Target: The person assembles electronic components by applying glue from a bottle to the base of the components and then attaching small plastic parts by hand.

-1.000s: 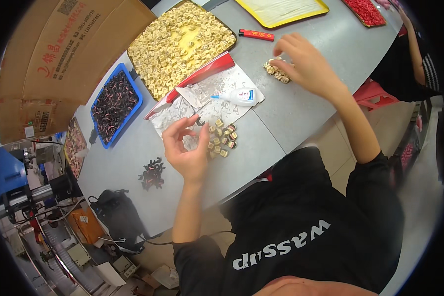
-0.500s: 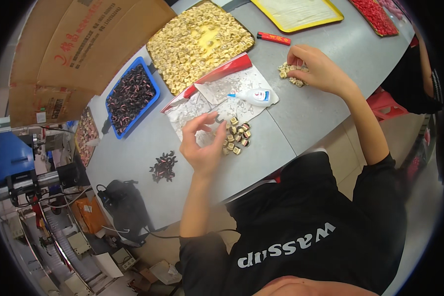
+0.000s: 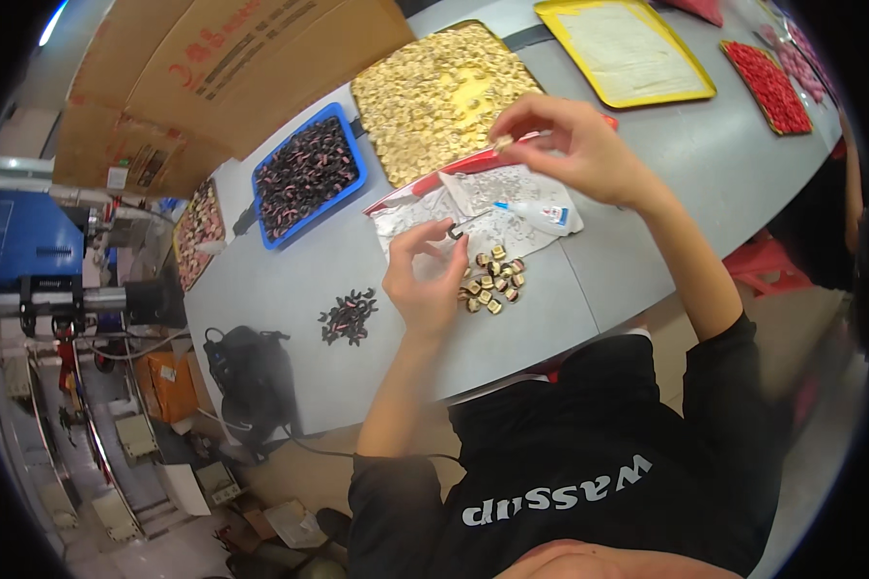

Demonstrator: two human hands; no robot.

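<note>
My left hand (image 3: 427, 280) pinches a small black curved piece (image 3: 456, 233) between thumb and forefinger, just over the near edge of a white speckled sheet (image 3: 410, 214). A small cream block (image 3: 503, 143) sits in the fingertips of my right hand (image 3: 584, 154), raised above the sheet's far side. On the sheet lies a white squeeze bottle with a blue tip (image 3: 553, 214). Beside my left hand is a cluster of cream blocks with dark pieces on them (image 3: 492, 280). A loose heap of black curved pieces (image 3: 349, 317) lies farther left.
A blue tray (image 3: 361, 159) holds many black pieces; a larger tray of cream blocks (image 3: 434, 96) is beyond the sheet. Farther right are a yellow-rimmed tray (image 3: 658, 100) and red pieces (image 3: 768, 87). A cardboard box (image 3: 261, 68) and black pouch (image 3: 251, 386) flank the left side.
My right hand has left the small heap of cream blocks on the right and moved up and left with one block. My left hand keeps its pinch. The whole view has shifted slightly.
</note>
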